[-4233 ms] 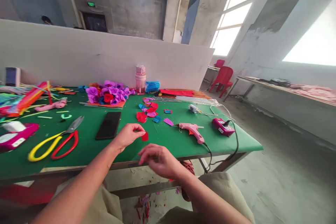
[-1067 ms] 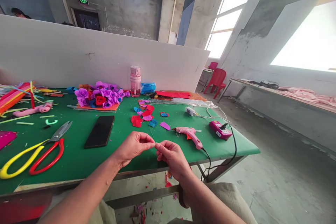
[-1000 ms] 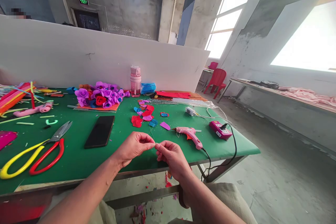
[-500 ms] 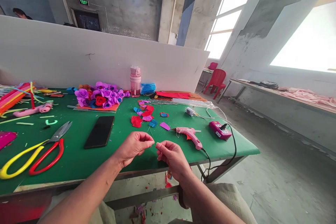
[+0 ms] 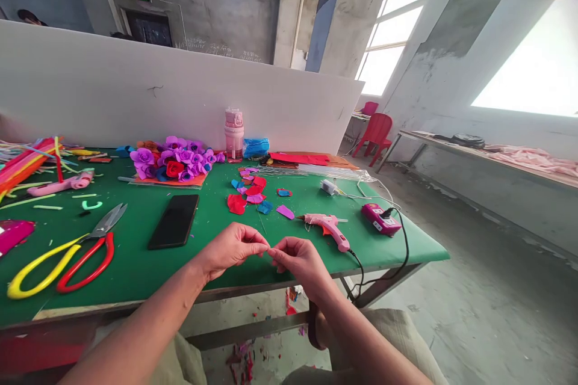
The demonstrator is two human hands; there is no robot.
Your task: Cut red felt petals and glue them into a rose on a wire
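Note:
My left hand (image 5: pixel 237 246) is closed in a pinch over the front of the table, thumb against forefinger. A thin, wire-like strand (image 5: pixel 263 225) rises from its fingertips. My right hand (image 5: pixel 293 258) is pinched too, its fingertips meeting those of the left; what they grip is too small to make out. Just beyond the hands lie cut petals of red (image 5: pixel 236 204), blue (image 5: pixel 264 207) and purple (image 5: pixel 285 212) paper. A pink glue gun (image 5: pixel 329 227) rests right of my right hand. Left of my left hand is a black phone (image 5: pixel 174 222).
Scissors (image 5: pixel 93 246) lie open on the green table (image 5: pixel 135 283) at left. Purple and red paper flowers (image 5: pixel 174 159), a pink bottle (image 5: pixel 233 135) and thin metal wires (image 5: pixel 280 173) stand or lie farther back. At right is a pink power socket (image 5: pixel 380 219) with cables. A white board (image 5: pixel 180 90) closes the back.
My two hands have come together, so the small gap between their fingertips has closed. The view has shifted slightly; the things on the table lie as before.

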